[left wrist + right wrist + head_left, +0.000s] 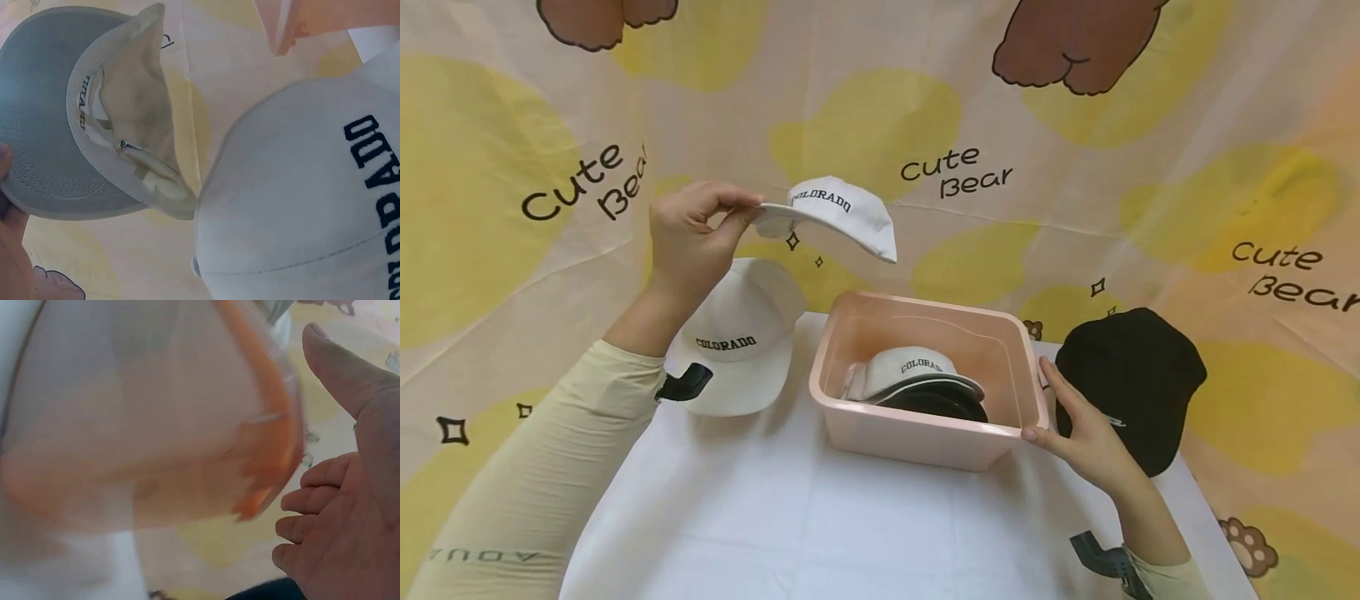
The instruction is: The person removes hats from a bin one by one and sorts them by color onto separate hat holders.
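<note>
My left hand point(696, 233) pinches the brim of a white cap point(857, 206), which hangs in the air above the counter point(850, 533), just up and left of the pink bin point(917, 442); the left wrist view shows its hollow underside. My right hand point(1086, 429) is spread, fingers loose, at the bin's right end — whether it actually touches there I can't tell. Inside the bin lie another white cap point(898, 364) and, beneath it, something black point(936, 402), probably a second cap. A standing white cap point(737, 312) is at the left and a black cap point(1127, 367) at the right, so I take this for sorting by colour, with one white cap mid-transfer. If so, the next move calls for bringing it down over the left-hand one — brims lined up — and letting go.
</note>
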Demonstrator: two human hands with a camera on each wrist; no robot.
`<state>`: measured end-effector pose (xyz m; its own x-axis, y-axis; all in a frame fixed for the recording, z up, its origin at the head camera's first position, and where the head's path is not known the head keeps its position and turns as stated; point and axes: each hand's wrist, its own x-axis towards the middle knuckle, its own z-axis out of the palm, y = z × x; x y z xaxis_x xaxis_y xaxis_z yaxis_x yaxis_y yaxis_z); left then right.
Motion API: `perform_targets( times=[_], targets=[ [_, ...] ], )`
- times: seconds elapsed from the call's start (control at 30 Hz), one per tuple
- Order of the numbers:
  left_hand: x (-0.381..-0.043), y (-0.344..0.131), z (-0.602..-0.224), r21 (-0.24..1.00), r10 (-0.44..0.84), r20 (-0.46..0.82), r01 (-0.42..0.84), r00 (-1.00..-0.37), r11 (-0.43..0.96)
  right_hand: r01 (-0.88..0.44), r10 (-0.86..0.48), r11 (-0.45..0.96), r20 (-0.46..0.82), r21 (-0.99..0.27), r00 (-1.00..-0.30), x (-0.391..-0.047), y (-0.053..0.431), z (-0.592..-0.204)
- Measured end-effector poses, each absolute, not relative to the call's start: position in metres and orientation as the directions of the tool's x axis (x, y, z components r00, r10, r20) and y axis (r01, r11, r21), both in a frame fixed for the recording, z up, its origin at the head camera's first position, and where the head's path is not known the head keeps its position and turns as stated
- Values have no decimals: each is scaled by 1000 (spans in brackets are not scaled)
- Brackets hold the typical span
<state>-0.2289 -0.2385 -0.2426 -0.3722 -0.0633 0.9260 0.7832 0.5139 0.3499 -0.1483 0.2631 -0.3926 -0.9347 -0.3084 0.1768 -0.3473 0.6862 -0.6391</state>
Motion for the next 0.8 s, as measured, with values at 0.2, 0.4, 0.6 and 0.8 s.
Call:
perform_targets(
  times=[0.2, 0.4, 0.6, 0.8],
  targets=[
    [-230, -242, -244, 362, -114, 926, 764, -359, 535, -423, -357, 668, 235, -612, -904, -157, 245, -348],
    [-230, -246, -243, 382, -156, 922, 760, -356, 525, -481, -396, 695, 274, -535, -876, -185, 213, -302],
    [-227, -249, -242, 402, -189, 914, 753, -358, 520, -514, -419, 709, 299, -483, -858, -225, 181, -273],
    [-232, -259, -245, 392, -202, 920, 755, -336, 526, -522, -422, 743, 312, -419, -851, -268, 143, -264]
  ],
)
